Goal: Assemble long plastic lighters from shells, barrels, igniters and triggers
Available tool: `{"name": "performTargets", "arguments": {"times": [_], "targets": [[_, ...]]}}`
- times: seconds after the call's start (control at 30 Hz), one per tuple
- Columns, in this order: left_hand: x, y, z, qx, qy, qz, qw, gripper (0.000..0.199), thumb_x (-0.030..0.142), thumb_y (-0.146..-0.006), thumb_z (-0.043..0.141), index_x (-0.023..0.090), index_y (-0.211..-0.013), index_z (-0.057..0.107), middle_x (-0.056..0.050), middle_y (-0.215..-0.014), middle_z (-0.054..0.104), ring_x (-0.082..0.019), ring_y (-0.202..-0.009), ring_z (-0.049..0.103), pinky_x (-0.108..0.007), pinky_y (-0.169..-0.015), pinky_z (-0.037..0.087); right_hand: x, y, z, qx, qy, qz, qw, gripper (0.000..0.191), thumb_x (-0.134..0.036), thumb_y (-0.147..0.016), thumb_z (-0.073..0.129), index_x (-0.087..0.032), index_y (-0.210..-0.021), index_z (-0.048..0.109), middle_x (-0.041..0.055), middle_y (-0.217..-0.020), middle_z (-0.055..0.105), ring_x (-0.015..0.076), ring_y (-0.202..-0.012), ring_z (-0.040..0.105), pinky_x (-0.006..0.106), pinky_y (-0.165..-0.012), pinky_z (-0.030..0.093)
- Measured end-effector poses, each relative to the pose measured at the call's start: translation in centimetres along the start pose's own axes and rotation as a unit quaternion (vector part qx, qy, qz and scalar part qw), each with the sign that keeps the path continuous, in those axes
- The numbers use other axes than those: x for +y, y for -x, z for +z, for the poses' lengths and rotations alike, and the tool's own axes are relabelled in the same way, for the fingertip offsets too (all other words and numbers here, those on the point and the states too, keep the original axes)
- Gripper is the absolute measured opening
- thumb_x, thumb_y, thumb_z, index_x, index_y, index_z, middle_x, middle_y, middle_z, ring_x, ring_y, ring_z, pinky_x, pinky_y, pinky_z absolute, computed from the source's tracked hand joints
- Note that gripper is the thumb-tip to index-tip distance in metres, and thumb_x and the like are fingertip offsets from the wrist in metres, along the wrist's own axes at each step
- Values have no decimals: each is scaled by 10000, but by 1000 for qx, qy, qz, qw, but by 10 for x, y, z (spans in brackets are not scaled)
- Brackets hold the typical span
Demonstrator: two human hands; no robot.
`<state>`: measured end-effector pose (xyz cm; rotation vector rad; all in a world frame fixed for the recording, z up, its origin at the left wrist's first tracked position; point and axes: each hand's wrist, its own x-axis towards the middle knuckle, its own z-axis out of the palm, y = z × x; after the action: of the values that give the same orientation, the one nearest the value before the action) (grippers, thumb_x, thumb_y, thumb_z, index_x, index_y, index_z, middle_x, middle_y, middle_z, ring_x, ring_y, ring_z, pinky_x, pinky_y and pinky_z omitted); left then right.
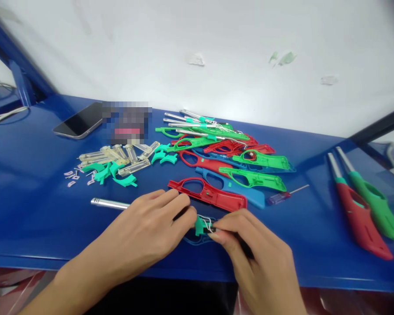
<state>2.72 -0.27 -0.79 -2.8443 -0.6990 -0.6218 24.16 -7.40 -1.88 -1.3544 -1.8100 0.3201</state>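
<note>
Head: fingers (222,237) on opened lighter (200,226)

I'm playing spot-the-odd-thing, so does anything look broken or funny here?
Yes: the white wall has ragged patches, some greenish, standing out from its plain surface. I can't tell whether they're peeling or stuck on. The open handle halves overlap, but none looks clearly broken.
</note>
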Motion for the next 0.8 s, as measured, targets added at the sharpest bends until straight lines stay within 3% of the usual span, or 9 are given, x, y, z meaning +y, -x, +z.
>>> {"name": "performTargets", "arguments": {"times": [0.3, 0.5, 0.8], "targets": [[0, -1, -1, 19, 4, 9, 1000, 528, 99, -1162, 252, 171, -908, 709, -31, -862, 725, -198, -726, 639, -362, -599, 454, 3, -3, -4, -17, 6, -16, 1000, 262, -357, -1112, 625, -260, -871, 662, -79, -754, 701, 73, -626, 684, 135, -643, 540], [4, -3, 0, 26, -8, 23, 999, 437, 94, -1130, 381, 174, -853, 710, -9, -804, 700, -196, -657, 576, -373, -554, 414, 4, 1, -4, -14, -4, -8, 1000, 202, -274, -1078, 653, -270, -876, 655, -87, -746, 681, 64, -617, 668, 109, -650, 536], [2, 0, -1, 48, -17, 11, 999, 447, 72, -1134, 376, 163, -873, 727, -31, -839, 755, -194, -703, 657, -355, -588, 458, -2, 2, 3, 7, 27, -10, 1000, 217, -287, -1105, 615, -254, -899, 676, -56, -778, 717, 87, -640, 707, 156, -637, 565]]}}
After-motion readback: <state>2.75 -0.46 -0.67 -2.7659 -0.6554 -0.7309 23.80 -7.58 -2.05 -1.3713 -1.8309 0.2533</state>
